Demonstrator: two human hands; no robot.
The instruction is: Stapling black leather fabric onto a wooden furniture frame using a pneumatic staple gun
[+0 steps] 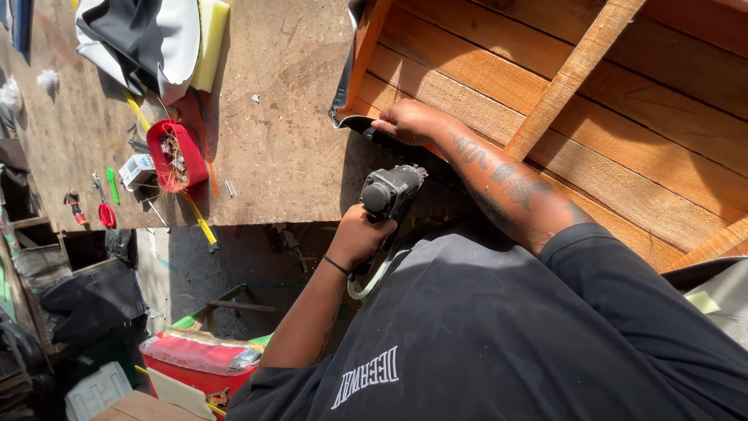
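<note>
Head view: the left hand has its grip wrapped tight around the handle of a grey staple gun, whose nose points up at the near edge of a wooden frame. A pale hose loops down from below the handle. The gun looks heavy and rigid, best held by the handle as it is, with the hose left free to trail.

The right hand lies flat, fingers together, pressing a strip of black cloth onto that frame edge, just above the gun. The cloth looks soft and limp and probably slips unless pinned down close to the gun's nose.

The frame lies on a worn plywood surface. Well to the left sit a red tray, a yellow foam block and folded black-and-white cloth.
</note>
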